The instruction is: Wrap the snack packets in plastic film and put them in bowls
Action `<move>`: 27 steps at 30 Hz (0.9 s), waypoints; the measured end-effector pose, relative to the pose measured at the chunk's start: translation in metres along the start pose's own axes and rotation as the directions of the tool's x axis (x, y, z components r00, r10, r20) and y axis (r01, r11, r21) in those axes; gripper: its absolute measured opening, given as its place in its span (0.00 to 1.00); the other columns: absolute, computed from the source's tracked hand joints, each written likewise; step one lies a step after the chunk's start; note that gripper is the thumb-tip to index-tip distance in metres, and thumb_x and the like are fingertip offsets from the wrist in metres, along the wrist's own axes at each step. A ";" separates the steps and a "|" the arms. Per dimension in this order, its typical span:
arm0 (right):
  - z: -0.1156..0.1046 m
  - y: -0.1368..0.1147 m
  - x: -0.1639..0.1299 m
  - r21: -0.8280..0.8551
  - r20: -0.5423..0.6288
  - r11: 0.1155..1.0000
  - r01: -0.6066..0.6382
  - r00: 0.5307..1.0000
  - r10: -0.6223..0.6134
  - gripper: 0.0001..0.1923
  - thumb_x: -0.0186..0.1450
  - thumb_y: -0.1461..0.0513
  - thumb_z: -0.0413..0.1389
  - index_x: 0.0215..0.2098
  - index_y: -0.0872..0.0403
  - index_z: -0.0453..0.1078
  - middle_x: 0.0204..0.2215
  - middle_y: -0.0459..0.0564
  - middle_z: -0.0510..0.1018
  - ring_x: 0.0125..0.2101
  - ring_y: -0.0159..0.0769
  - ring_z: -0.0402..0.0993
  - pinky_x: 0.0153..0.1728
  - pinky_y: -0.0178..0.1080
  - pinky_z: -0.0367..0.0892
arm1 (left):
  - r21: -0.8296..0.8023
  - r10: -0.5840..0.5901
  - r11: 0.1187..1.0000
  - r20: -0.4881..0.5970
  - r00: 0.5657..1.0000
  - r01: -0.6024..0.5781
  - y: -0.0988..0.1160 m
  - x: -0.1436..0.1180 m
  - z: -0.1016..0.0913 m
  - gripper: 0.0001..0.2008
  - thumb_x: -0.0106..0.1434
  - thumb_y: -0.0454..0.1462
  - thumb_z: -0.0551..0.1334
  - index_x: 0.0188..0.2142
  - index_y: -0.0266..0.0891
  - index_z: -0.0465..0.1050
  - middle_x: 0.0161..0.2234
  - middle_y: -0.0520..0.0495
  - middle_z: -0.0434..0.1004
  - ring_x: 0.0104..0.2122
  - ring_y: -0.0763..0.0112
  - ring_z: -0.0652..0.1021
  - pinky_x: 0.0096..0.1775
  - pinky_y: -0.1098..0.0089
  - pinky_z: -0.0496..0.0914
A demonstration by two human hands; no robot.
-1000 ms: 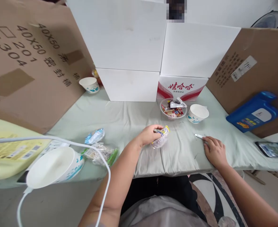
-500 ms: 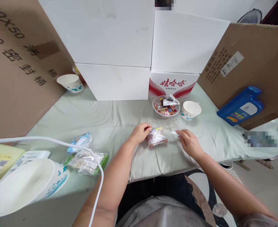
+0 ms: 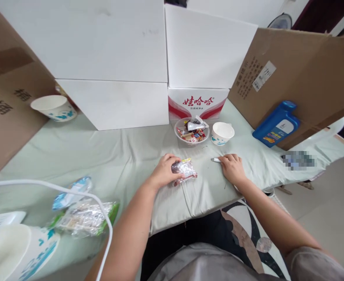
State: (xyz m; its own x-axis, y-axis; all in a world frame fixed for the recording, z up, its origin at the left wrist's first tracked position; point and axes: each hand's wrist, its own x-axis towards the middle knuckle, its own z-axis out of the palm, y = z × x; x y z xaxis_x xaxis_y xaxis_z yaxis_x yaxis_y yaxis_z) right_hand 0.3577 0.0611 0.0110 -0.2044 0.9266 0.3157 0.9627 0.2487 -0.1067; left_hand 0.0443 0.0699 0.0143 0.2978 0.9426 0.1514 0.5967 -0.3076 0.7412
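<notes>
Bare forearms; grey short sleeve on right arm; grey top, seemingly black trousers.

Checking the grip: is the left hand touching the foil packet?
Touching. The head view shows the left hand with fingers curled over the foil packet on the cloth, no gap between them.

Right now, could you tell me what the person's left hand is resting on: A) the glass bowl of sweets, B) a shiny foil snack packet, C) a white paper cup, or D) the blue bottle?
B: the left hand lies on the shiny foil snack packet on the green cloth.
</notes>
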 end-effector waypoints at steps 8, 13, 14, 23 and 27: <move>0.011 -0.101 0.038 0.505 -0.034 0.776 0.378 0.907 -0.419 0.23 0.64 0.53 0.58 0.55 0.53 0.67 0.49 0.56 0.72 0.48 0.42 0.69 0.47 0.42 0.66 | 0.129 0.241 0.968 -0.247 0.939 -0.215 -0.004 0.001 0.010 0.03 0.57 0.37 0.65 0.30 0.43 0.78 0.37 0.47 0.74 0.42 0.62 0.73 0.47 0.62 0.68; 0.038 -0.117 0.040 0.653 -0.082 0.688 0.317 0.932 -0.352 0.12 0.64 0.57 0.59 0.44 0.54 0.72 0.35 0.51 0.72 0.38 0.38 0.71 0.41 0.39 0.67 | 0.103 0.264 0.964 -0.249 0.932 -0.245 0.005 -0.001 -0.001 0.05 0.60 0.36 0.63 0.29 0.42 0.77 0.29 0.49 0.77 0.35 0.65 0.73 0.42 0.65 0.68; 0.040 -0.115 0.038 0.681 -0.123 0.659 0.318 0.938 -0.325 0.11 0.64 0.57 0.58 0.42 0.54 0.72 0.34 0.50 0.72 0.37 0.38 0.71 0.40 0.39 0.67 | 0.084 0.222 0.975 -0.282 0.933 -0.206 0.005 -0.002 -0.003 0.05 0.61 0.36 0.62 0.29 0.42 0.76 0.29 0.49 0.77 0.34 0.66 0.73 0.41 0.66 0.68; 0.039 -0.100 0.041 0.790 -0.064 0.568 0.228 0.953 -0.295 0.14 0.60 0.56 0.62 0.43 0.53 0.71 0.35 0.50 0.72 0.35 0.38 0.69 0.35 0.39 0.65 | 0.085 0.066 0.995 -0.092 0.994 -0.058 0.009 -0.004 -0.004 0.11 0.49 0.36 0.72 0.33 0.42 0.77 0.38 0.49 0.76 0.42 0.62 0.73 0.46 0.63 0.68; 0.033 -0.099 0.042 0.817 0.041 0.562 0.131 0.958 -0.283 0.15 0.57 0.53 0.64 0.38 0.53 0.73 0.29 0.47 0.70 0.27 0.33 0.65 0.29 0.37 0.62 | 0.004 0.051 0.999 -0.083 0.995 -0.051 0.008 -0.002 -0.005 0.05 0.53 0.32 0.68 0.25 0.41 0.75 0.34 0.50 0.76 0.40 0.65 0.73 0.45 0.64 0.67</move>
State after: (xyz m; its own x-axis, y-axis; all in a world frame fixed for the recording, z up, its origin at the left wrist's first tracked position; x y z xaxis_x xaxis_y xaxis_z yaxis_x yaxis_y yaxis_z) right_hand 0.2483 0.0852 0.0037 -0.4752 0.8292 0.2944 0.3695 0.4917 -0.7885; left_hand 0.0452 0.0658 0.0231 0.2645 0.9333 0.2429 0.5836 -0.3554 0.7301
